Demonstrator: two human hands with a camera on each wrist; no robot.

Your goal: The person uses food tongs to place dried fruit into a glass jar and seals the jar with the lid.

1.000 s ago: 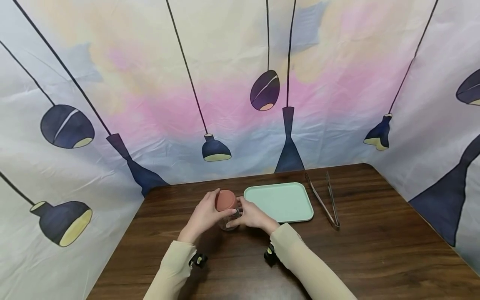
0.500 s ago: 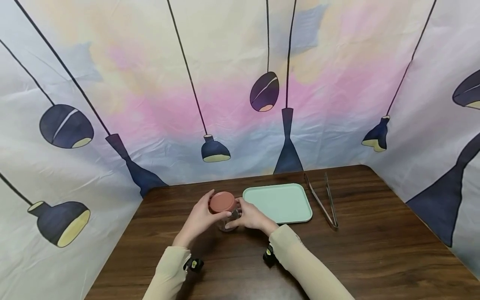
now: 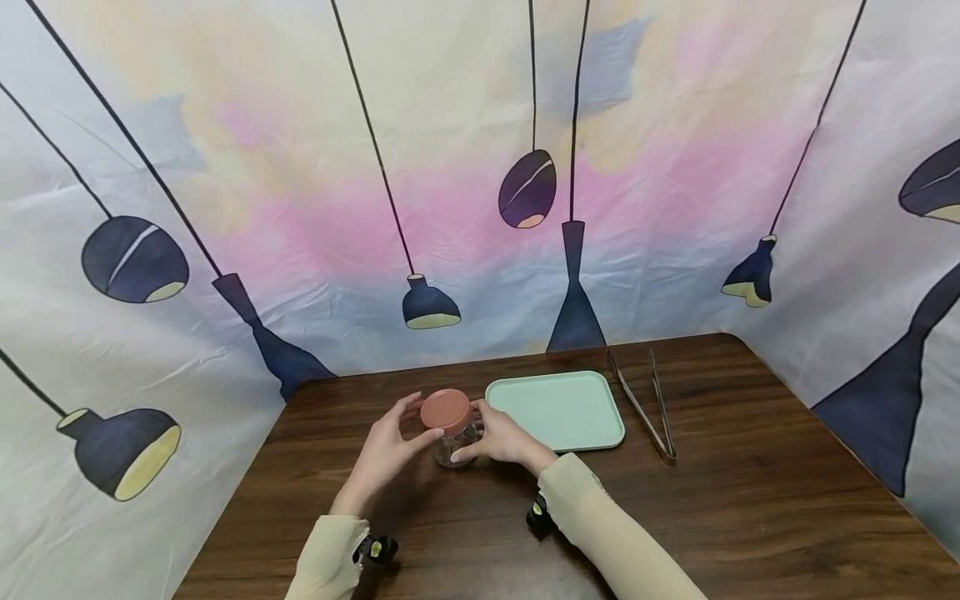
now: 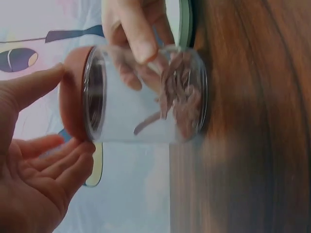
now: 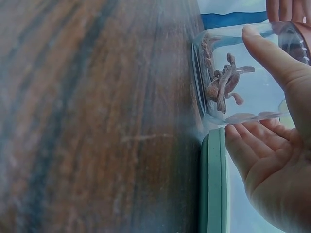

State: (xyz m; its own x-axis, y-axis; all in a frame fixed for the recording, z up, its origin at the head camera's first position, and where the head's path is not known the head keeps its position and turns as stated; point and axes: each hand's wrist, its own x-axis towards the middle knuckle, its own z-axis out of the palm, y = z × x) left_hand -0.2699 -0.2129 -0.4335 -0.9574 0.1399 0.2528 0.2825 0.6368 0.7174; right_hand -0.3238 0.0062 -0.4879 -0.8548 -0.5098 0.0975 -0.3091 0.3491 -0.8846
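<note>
A clear glass jar [image 4: 121,116] with a terracotta-coloured lid [image 3: 446,411] stands upright on the table. Inside, thin brownish dried strips [image 4: 177,97] lie heaped at the bottom. My left hand [image 3: 381,454] is at the lid from the left, its thumb on one side of the rim and its fingertips on the other, with a gap between palm and lid. From the right, my right hand [image 3: 508,437] grips the glass body, thumb across the near side and fingers behind it. The lid sits on the jar's mouth.
Right behind my right hand lies a pale green tray [image 3: 555,408]. Metal tongs [image 3: 647,408] rest spread apart to its right. The dark wooden table [image 3: 712,500] reaches back to a cloth backdrop [image 3: 480,208] painted with lamps.
My left hand has drawn back to the lower left, its fingers looser around the lid. The jar's top has shifted slightly left. My right hand keeps its hold on the glass.
</note>
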